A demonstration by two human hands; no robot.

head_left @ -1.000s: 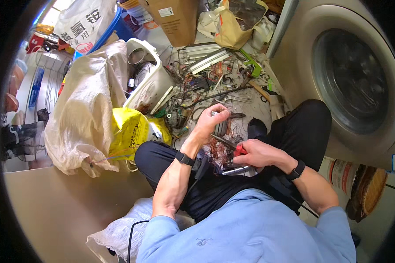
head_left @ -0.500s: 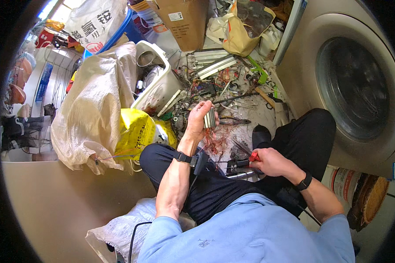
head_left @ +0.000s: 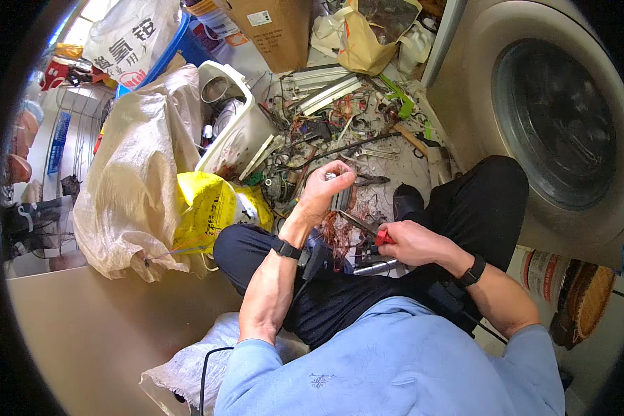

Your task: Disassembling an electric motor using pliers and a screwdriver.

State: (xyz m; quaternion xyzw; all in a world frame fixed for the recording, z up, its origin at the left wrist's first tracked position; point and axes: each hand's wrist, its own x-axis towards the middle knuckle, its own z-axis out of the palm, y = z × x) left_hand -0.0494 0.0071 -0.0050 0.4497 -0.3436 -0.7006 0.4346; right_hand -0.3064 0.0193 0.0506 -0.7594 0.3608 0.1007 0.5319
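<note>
In my left hand (head_left: 328, 191) is a small grey ridged metal block (head_left: 340, 200), the fingers curled round it over the floor. My right hand (head_left: 416, 243) grips a red-handled tool (head_left: 384, 238) whose narrow metal blade points up and left, its tip close beneath the block. Whether tip and block touch I cannot tell. Below them lies a tangle of reddish copper wire (head_left: 335, 239), with dark and silvery metal pieces (head_left: 376, 267) between my legs. Just beyond my left hand is a dark pair of pliers (head_left: 375, 180), partly hidden.
Scrap wires and metal strips (head_left: 331, 96) cover the floor ahead, with a wooden-handled hammer (head_left: 412, 139). A white bin (head_left: 246, 132), beige sack (head_left: 135, 166) and yellow bag (head_left: 204, 208) stand left. A cardboard box (head_left: 274, 35) is behind; a washing machine (head_left: 478, 104) stands right.
My right hand has raised the red-handled tool up and left, toward the metal block. My left hand has turned and lowered the block slightly. The view has shifted a little.
</note>
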